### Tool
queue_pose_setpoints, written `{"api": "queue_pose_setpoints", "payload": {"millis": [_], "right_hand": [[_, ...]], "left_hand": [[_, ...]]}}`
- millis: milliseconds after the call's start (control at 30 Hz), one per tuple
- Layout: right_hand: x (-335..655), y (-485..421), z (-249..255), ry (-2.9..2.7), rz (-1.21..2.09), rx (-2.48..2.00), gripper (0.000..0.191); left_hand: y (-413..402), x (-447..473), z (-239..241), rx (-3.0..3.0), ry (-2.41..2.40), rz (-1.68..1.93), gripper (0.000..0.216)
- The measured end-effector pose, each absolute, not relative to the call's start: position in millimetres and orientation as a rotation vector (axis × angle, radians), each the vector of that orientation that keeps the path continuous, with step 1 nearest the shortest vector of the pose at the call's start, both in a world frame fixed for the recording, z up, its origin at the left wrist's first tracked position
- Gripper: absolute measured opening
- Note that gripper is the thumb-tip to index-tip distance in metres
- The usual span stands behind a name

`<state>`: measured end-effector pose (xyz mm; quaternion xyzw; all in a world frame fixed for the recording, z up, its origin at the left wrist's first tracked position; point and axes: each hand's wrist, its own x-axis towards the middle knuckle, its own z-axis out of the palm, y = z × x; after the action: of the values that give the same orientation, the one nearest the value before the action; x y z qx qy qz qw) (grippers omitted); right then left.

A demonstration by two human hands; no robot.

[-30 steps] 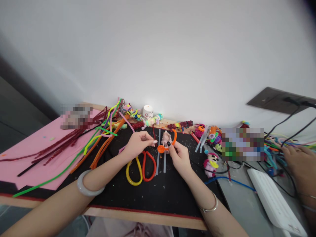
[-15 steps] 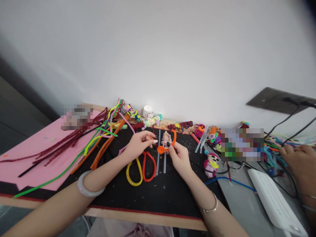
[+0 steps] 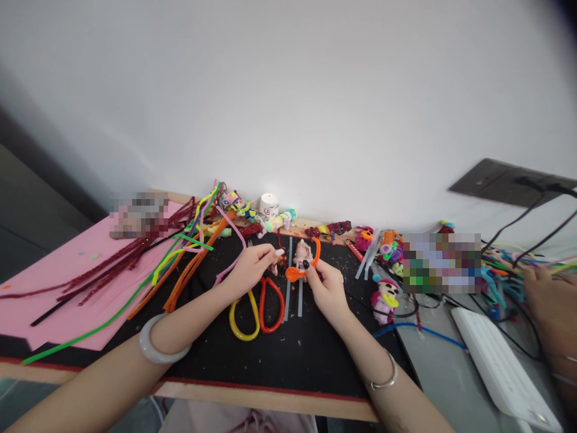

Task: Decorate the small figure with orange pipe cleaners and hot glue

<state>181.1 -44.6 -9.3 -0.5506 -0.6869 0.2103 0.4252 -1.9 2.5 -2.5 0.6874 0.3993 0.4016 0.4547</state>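
Observation:
My right hand (image 3: pixel 325 282) pinches an orange pipe cleaner (image 3: pixel 295 275), which has a small coil at one end and a curved free end pointing up. Just behind it on the black mat stands or lies a pale pinkish, lumpy, shell-like object (image 3: pixel 303 251). To the left, my left hand (image 3: pixel 256 264) is closed, fingers curled and thumb raised; whether a small bit sits in them I cannot make out. Scissors (image 3: pixel 282 304) with one red and one yellow handle lie below my left hand, their blades mostly hidden. Translucent glue sticks (image 3: pixel 300 300) lie between my hands.
Pipe cleaners (image 3: pixel 180 282) spread over pink sheets (image 3: pixel 40 300) at left. Small pipe-cleaner figures (image 3: pixel 386 297), a white tub (image 3: pixel 269 205) and scraps line the back. At right are a white power strip (image 3: pixel 500 367), black cables and another person's hand (image 3: pixel 547 294).
The small orange bit at my left fingertips no longer shows, and those fingers have curled in, slightly lower. My right hand barely moved. The other person's hand shifted slightly right.

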Motion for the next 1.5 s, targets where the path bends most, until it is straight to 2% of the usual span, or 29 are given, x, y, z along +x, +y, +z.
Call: {"api": "queue_pose_setpoints", "payload": {"millis": [333,767,1000,1367,1500], "right_hand": [[182.5,-43.8,-12.6,-1.716,0.554,-1.378,0.028],[181.0,-44.0,-10.1,-1.722,0.531,-1.364,0.028],[181.3,-44.1,-10.8,-1.736,0.483,-1.397,0.03],[181.8,-44.5,-10.3,-1.694,0.505,-1.337,0.026],[182.0,-44.7,-9.8,-1.643,0.542,-1.308,0.026]], "left_hand": [[4.3,-1.0,-9.0,1.455,1.019,1.043,0.016],[2.6,1.7,-5.9,1.438,0.946,1.075,0.023],[3.9,1.9,-8.5,1.532,0.898,1.099,0.011],[0.0,0.0,-7.4,1.564,1.029,1.047,0.029],[4.4,-1.2,-10.1,1.567,1.042,1.106,0.028]]}}
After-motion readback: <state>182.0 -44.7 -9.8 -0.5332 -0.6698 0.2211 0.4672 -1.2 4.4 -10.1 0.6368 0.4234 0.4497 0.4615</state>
